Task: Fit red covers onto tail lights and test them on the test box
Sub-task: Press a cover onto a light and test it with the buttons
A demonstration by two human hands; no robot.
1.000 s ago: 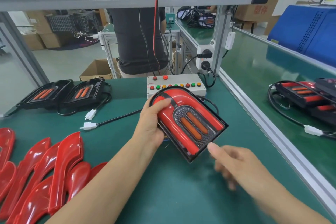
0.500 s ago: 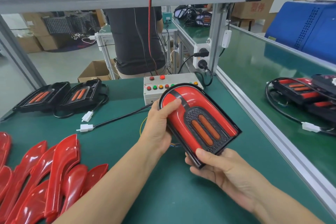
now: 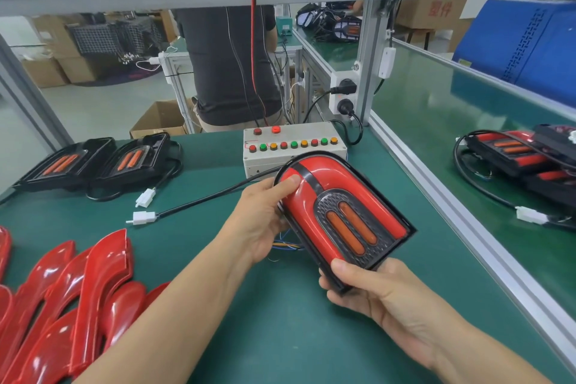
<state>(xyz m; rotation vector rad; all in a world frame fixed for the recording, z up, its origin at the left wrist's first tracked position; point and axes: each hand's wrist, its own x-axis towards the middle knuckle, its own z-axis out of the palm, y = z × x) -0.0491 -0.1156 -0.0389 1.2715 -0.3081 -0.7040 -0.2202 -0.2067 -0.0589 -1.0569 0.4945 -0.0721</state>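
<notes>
Above the middle of the green bench (image 3: pixel 311 337), the left hand (image 3: pixel 261 221) gripped the rounded far end of the tail light (image 3: pixel 339 218), thumb pressed on its red cover (image 3: pixel 311 193), while the right hand (image 3: pixel 383 299) curled round the near corner, thumb on the rim. To seat the cover well, both thumbs should probably press evenly round the edge until it sat flush. The light was a black arch-shaped housing, glossy red over the arch, with two orange strips in a textured panel. Just beyond stood the test box (image 3: pixel 293 146); loose covers (image 3: pixel 78 290) lay near left.
</notes>
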